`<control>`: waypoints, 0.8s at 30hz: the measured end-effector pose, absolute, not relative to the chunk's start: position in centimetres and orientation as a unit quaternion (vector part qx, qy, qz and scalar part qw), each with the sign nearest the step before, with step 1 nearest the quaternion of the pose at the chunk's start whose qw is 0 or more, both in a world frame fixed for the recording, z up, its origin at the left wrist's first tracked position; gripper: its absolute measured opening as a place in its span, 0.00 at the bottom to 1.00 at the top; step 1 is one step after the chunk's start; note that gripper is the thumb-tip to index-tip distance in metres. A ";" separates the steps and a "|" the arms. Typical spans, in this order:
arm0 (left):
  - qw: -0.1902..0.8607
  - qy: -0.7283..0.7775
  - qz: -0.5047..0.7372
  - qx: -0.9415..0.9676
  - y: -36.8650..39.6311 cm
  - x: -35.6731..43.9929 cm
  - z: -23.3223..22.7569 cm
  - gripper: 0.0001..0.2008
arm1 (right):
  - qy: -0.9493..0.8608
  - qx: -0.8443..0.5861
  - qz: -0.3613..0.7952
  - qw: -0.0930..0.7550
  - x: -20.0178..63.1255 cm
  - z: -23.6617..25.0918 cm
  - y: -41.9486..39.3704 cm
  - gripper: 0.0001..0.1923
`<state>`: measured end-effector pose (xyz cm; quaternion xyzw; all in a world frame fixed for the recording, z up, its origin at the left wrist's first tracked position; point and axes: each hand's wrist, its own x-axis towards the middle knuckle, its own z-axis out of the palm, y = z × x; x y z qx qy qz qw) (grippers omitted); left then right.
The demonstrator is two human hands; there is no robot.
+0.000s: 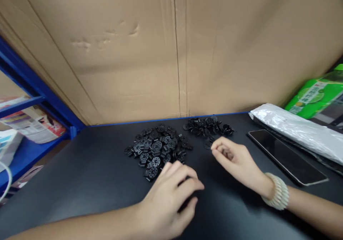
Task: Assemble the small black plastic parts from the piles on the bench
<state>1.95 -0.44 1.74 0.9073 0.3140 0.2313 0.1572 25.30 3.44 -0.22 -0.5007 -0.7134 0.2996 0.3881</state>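
My left hand (174, 199) hovers at the near edge of a heap of black round plastic parts with holes (157, 147). Its fingers are bent but apart, the thumb stands away from them, and no object shows between them. My right hand (235, 161) has its fingers curled together in a pinch. Close beside those fingertips is a thin black disc (207, 145); whether they grip it or another small piece is hidden. Behind it lies a smaller pile of thin black discs (207, 125). A pale coiled band (277, 191) circles my right wrist.
On the right of the black table (88, 175) lie a phone (286, 158) and a silvery plastic package (300, 129), with a green pack (313, 93) behind. A cardboard wall (134, 61) closes off the back. Blue shelving (53, 108) stands at left.
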 end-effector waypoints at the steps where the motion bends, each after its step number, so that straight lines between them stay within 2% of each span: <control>1: 0.171 0.296 0.219 0.914 -0.9 2.1 1.4 0.15 | -0.708 -0.515 0.269 0.402 25.9 -0.3 4.0 0.05; 3: 0.185 0.274 0.212 0.920 -1.2 2.2 0.9 0.15 | -0.702 -0.537 0.224 0.409 26.9 -0.3 5.1 0.07; 8: 0.208 0.272 0.222 0.913 -0.7 2.1 0.6 0.14 | -0.767 -0.521 0.147 0.345 27.3 0.0 6.8 0.17; 14: 0.214 0.260 0.248 0.909 -0.9 2.2 0.6 0.14 | -0.778 -0.499 0.210 0.320 26.2 -0.4 6.6 0.03; 17: 0.241 0.296 0.289 0.878 -1.2 2.2 0.3 0.18 | -0.749 -0.491 0.274 0.351 25.4 -0.3 5.1 0.02; 21: 0.326 0.377 0.380 0.779 -1.5 2.5 0.2 0.23 | -0.666 -0.457 0.473 0.353 24.0 0.2 2.4 0.08; 24: 0.393 0.401 0.440 0.700 -1.4 2.7 0.4 0.18 | -0.658 -0.410 0.543 0.323 23.3 0.4 1.1 0.13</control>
